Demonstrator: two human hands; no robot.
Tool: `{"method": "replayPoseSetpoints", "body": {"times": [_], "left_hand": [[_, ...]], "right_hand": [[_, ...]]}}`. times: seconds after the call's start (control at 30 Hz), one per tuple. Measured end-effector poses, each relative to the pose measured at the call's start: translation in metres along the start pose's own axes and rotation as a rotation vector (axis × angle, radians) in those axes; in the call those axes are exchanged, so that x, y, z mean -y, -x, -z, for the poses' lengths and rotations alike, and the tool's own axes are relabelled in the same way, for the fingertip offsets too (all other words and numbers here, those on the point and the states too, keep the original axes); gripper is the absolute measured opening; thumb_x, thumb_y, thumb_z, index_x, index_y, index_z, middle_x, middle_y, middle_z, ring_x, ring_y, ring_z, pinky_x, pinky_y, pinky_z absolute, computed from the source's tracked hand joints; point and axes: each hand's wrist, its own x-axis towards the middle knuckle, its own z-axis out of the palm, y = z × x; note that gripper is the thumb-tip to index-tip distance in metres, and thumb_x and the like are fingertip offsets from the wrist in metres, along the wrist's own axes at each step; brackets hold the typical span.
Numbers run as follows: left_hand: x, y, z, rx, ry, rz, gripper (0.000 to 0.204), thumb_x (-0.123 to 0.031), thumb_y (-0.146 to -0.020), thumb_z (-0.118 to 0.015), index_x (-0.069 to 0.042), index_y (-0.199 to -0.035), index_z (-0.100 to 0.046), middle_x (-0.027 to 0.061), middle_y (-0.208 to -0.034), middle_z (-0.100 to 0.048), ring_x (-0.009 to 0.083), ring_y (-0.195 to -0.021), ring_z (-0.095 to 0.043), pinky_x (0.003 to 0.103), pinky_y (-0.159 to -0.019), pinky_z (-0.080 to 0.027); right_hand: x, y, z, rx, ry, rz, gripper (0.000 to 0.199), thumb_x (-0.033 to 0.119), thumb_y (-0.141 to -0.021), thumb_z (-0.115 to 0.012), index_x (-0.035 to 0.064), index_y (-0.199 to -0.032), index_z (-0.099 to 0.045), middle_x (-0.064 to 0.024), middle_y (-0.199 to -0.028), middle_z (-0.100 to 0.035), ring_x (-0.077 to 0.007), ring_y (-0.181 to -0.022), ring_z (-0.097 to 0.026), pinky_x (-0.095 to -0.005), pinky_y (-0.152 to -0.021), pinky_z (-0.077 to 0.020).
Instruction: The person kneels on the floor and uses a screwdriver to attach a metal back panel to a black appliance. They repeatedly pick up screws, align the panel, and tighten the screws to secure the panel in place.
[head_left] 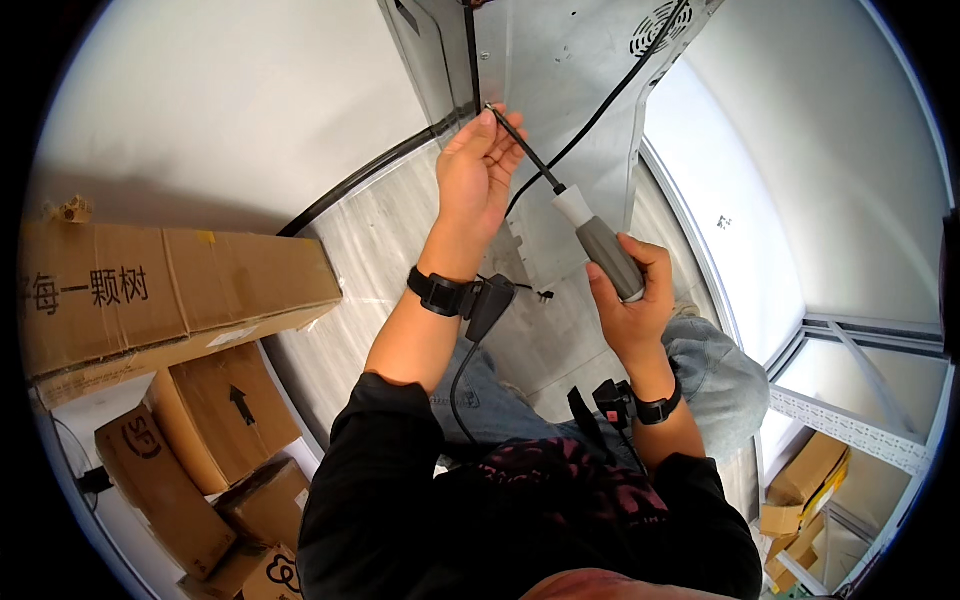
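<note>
A screwdriver [608, 250] with a grey and white handle and a long dark shaft slants up and to the left. My right hand [638, 300] is wrapped round the lower end of its handle. At the far end of the shaft, the thumb and forefinger of my left hand [482, 160] pinch together beside the tip. A tiny metallic bit shows there, too small to name; the other left fingers are loosely curled. Just beyond my left hand stands a grey sheet-metal panel [545, 100] of a tall cabinet-like machine, with a round vent near its top right.
A black cable [610, 100] runs down across the panel, and a small plug [545, 296] lies on the wood-look floor [375, 225]. Cardboard boxes [255, 285] are stacked at the left. A metal shelf frame [850, 425] with more boxes stands at the right.
</note>
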Motion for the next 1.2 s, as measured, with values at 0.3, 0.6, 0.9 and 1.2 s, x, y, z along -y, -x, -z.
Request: {"method": "replayPoseSetpoints", "body": {"times": [0.3,0.6,0.9,1.2], "left_hand": [[-0.006,0.0,0.003,0.031,-0.042,0.064,0.022,-0.02,-0.096,-0.051,-0.001,-0.104,-0.058,0.0089,-0.093,-0.065,0.0182,-0.082,-0.063,0.027,-0.074,-0.052],[-0.01,0.013,-0.005,0.18,-0.209,0.113,0.024,-0.024,-0.097,-0.048,-0.003,-0.1,-0.059,0.0116,-0.094,-0.066,0.0195,-0.079,-0.065,0.028,-0.066,-0.052],[-0.009,0.016,-0.01,0.191,-0.203,0.132,0.022,-0.024,-0.096,-0.05,-0.004,-0.099,-0.059,0.0112,-0.092,-0.067,0.0176,-0.076,-0.064,0.026,-0.063,-0.05],[0.004,0.01,0.006,0.207,-0.274,0.061,0.023,-0.026,-0.097,-0.049,-0.004,-0.098,-0.056,0.0125,-0.09,-0.067,0.0143,-0.069,-0.062,0.025,-0.062,-0.048]], "right_hand": [[0.013,-0.01,0.002,-0.013,0.053,0.029,0.037,0.008,-0.075,-0.075,-0.0004,-0.105,-0.055,-0.016,-0.089,-0.066,-0.0243,-0.077,-0.067,-0.0294,-0.067,-0.0525],[0.026,-0.013,0.009,0.107,-0.041,-0.121,0.041,0.005,-0.074,-0.073,-0.0005,-0.109,-0.053,-0.0175,-0.1,-0.061,-0.0265,-0.087,-0.064,-0.0319,-0.072,-0.05],[0.016,0.005,0.002,-0.052,-0.042,-0.071,0.043,0.005,-0.077,-0.069,-0.0023,-0.114,-0.051,-0.0199,-0.102,-0.058,-0.0313,-0.086,-0.061,-0.0352,-0.074,-0.0488],[0.019,-0.003,0.003,-0.035,0.077,0.12,0.035,0.006,-0.082,-0.063,-0.003,-0.114,-0.05,-0.0199,-0.092,-0.059,-0.0296,-0.074,-0.062,-0.032,-0.065,-0.0499]]}}
